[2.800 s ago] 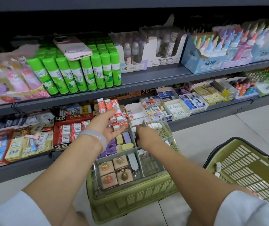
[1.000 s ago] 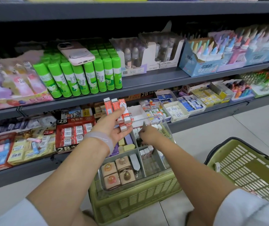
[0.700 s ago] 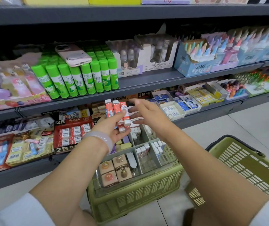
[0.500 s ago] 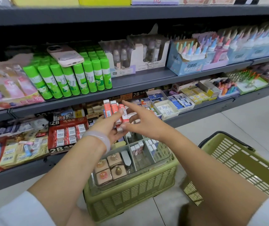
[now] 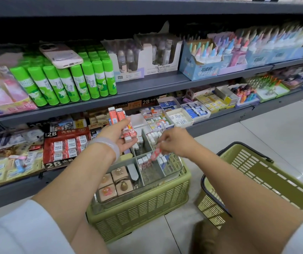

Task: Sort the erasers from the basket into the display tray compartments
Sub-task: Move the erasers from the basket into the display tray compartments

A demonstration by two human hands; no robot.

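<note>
Right basket (image 5: 268, 182) cut off by frame edge. Eraser (image 5: 155, 154) in right hand (image 5: 174, 142) motion-blurred. Far-right shelf goods (image 5: 293, 43) blurred, labels unreadable.

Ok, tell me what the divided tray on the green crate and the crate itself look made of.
Clear divided display tray: looks like glossy transparent acrylic or similar plastic, since the crate shows through its wall. Olive-green slotted crate: appears moulded matte plastic, with regular vent slots.

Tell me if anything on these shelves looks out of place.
Yes: a pink-cased phone lies flat on top of the green glue sticks on the upper shelf. It is no stock item and rests tilted on their caps. Nothing looks spilled or damaged.
</note>
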